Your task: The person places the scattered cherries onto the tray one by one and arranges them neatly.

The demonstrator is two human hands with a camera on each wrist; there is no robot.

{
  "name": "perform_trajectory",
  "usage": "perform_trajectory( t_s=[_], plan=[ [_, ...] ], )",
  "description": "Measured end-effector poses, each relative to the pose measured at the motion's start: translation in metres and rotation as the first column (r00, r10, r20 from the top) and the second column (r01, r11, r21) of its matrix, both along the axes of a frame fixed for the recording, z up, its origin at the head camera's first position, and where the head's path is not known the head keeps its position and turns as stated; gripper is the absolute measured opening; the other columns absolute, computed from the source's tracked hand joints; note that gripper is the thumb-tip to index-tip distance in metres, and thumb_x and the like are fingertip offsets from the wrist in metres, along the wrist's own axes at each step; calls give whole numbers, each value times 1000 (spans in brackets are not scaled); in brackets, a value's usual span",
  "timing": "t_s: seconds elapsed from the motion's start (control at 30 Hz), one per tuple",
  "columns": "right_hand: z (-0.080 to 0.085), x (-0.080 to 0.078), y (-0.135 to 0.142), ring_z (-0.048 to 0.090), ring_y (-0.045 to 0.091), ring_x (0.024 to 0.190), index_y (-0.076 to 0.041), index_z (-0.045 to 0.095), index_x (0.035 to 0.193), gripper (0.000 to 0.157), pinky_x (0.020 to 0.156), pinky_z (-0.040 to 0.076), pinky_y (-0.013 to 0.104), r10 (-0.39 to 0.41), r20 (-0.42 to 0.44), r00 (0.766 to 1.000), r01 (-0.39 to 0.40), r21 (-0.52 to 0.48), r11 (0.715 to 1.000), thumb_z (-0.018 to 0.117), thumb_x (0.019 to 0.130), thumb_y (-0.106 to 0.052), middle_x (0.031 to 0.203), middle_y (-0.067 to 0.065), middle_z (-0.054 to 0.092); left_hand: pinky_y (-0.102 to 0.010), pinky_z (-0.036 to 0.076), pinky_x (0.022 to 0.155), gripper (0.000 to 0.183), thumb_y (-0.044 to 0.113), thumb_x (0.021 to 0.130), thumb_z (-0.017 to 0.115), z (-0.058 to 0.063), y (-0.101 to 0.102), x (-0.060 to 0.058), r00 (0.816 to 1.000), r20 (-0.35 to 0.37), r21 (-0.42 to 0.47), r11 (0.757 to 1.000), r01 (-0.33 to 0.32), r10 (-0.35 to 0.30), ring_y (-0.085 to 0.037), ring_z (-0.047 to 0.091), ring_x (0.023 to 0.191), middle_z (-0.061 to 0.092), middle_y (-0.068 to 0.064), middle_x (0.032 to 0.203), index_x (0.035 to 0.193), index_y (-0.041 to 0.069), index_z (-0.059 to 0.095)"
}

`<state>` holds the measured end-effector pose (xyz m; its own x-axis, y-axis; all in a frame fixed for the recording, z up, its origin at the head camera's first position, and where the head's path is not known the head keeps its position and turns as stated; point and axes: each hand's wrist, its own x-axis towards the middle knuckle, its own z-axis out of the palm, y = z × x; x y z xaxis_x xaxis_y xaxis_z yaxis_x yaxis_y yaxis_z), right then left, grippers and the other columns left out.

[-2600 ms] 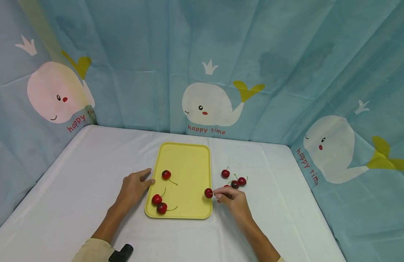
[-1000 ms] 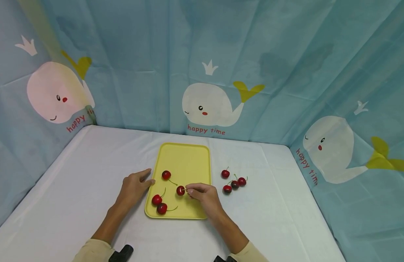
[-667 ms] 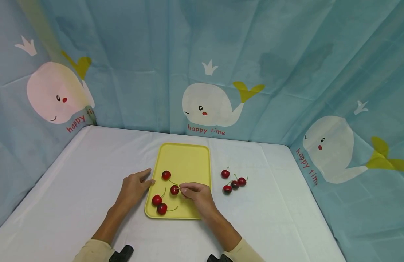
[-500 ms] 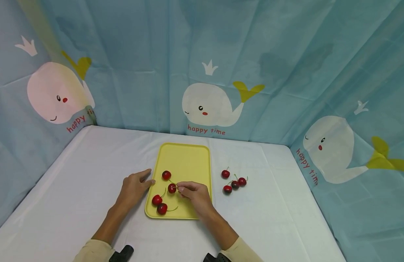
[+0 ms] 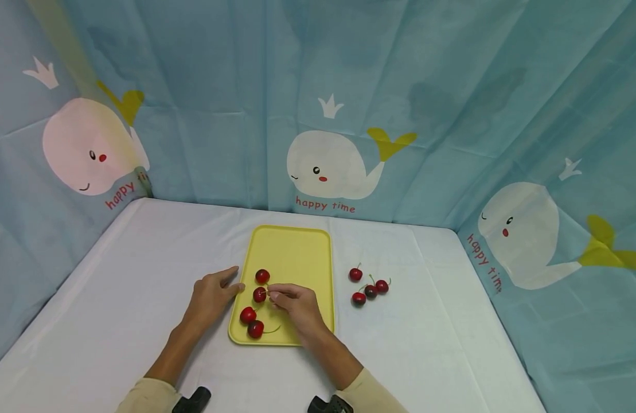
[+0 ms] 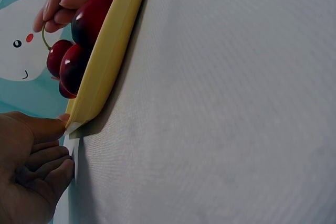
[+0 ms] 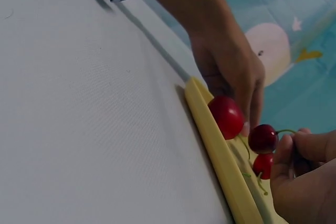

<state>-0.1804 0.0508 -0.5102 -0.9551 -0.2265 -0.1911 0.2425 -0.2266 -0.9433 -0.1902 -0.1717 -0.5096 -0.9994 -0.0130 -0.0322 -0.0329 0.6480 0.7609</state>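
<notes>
By its green stem, my right hand [image 5: 299,307] pinches a dark red cherry [image 5: 259,295] over the left part of a yellow tray [image 5: 297,249]. The right wrist view shows that stem between thumb and fingers, with the held cherry [image 7: 263,139] hanging beside the others. One cherry [image 5: 262,276] lies just beyond it on the tray. Two more, an upper cherry [image 5: 248,315] and a lower cherry [image 5: 256,329], sit nearer the front left corner. My left hand [image 5: 209,298] touches the tray's left rim with its thumb; its other fingers are loosely bent off the tray.
Right of the tray, several cherries lie on the white cloth, among them a separate cherry [image 5: 355,275] and a front cherry [image 5: 358,299]. A blue whale-print curtain [image 5: 204,115] stands behind and along both sides of the white tablecloth [image 5: 441,321].
Carrying the cherry by its stem, my right hand has crossed from the tray's right rim to the left part, close to the cherries there. My left hand has stayed at the rim.
</notes>
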Motion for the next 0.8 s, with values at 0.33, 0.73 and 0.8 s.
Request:
perform_trajectory(
  t_s=[0.33, 0.73, 0.8],
  plan=[
    [-4, -3, -6, 70, 13, 92, 9, 77, 115, 22, 85, 62, 25, -10, 14, 1000, 9, 19, 1000, 73, 96, 0, 110, 13, 77, -63, 42, 117, 58, 21, 103, 70, 1, 0, 0, 1000, 4, 0, 1000, -4, 4, -48, 48, 145, 54, -26, 153, 153, -1, 53],
    [-6, -4, -1, 73, 17, 92, 6, 77, 115, 20, 80, 63, 23, 5, -17, 1000, -4, 107, 994, 72, 97, -1, 111, 16, 77, -63, 43, 116, 57, 21, 102, 71, -1, -1, 0, 1000, -15, 7, 1000, 1, -1, -48, 49, 144, 57, -27, 150, 152, -1, 55],
    [-5, -3, 0, 72, 17, 89, 6, 77, 115, 20, 79, 63, 24, 2, -30, 1000, 2, 125, 992, 73, 97, -1, 110, 16, 77, -63, 43, 116, 57, 21, 102, 71, -1, -1, 0, 1000, -13, 3, 1000, 0, 0, -48, 50, 144, 57, -26, 151, 152, -1, 55]
  ],
)
